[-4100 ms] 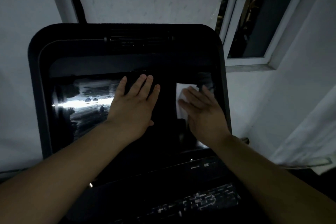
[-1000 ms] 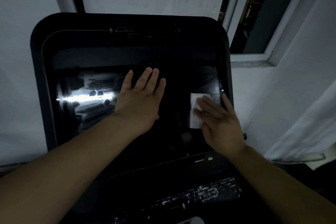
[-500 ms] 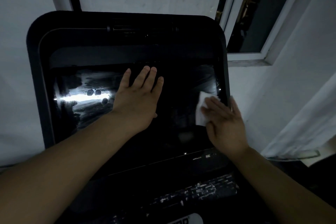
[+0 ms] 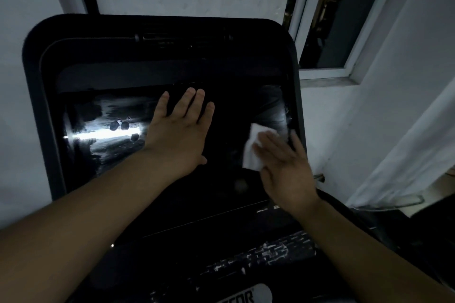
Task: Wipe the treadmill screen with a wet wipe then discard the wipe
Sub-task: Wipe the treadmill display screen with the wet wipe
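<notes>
The black treadmill screen (image 4: 229,130) fills the middle of the view inside a dark rounded console frame (image 4: 37,81). Its left part shows wet streaks and a bright reflection. My left hand (image 4: 179,130) lies flat on the screen's centre with fingers straight. My right hand (image 4: 285,167) presses a white wet wipe (image 4: 251,150) against the screen's right side with straight fingers. Part of the wipe is hidden under those fingers.
A worn control panel (image 4: 270,253) runs below the screen. Behind the console is a white wall, with a window frame (image 4: 327,74) at the upper right. A white cloth (image 4: 406,155) hangs at the right.
Over the last four seconds my right hand has moved the wipe from mid-screen to the right side, then slightly down-left. The left hand has stayed flat in place.
</notes>
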The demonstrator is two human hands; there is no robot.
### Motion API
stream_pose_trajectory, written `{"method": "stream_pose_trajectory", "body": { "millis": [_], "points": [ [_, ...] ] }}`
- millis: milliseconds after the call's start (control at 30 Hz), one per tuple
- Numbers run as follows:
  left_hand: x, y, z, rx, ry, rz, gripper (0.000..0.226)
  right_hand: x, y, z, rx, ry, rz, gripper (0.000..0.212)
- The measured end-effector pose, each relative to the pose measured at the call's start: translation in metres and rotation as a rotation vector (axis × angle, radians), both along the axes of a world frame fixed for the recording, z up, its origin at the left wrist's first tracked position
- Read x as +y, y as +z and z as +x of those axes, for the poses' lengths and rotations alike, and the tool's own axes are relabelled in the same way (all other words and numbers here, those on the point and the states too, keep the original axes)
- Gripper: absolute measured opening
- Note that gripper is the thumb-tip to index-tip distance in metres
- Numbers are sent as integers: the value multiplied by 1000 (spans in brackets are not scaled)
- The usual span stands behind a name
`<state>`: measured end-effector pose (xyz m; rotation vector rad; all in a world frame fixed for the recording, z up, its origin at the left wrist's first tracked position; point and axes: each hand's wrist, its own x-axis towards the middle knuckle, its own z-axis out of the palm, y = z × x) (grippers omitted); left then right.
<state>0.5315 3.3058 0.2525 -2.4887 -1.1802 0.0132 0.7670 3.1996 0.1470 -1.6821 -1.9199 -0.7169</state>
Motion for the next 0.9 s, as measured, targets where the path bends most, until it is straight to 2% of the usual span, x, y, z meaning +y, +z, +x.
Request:
{"method": "stream_pose_trajectory", "body": {
  "millis": [133, 300, 367, 567, 667, 767, 900],
  "points": [
    [0, -3, 3, -2, 6, 14, 121, -4, -1, 7, 50, -85, 14, 47],
    [-1, -3, 2, -18, -1, 13, 119, -10, -17, -59, 16, 78, -31, 48],
    [-1, -2, 1, -16, -3, 9, 118, -13, -20, -60, -11, 110, -48, 48],
    [0, -2, 1, -10, -1, 9, 120, -26, -15, 22, -20, -123, -74, 48],
    [0, -4, 2, -17, 1, 12, 121, -32, -20, 27, 24, -204, -68, 51],
    [-2, -2, 3, -19, 2, 11, 120, -32, -26, -14, 85, -130, -21, 50],
    [-2, -1, 2, -13, 8, 1, 119, -28, -37, -80, 30, 64, -78, 48]
  ]
}}
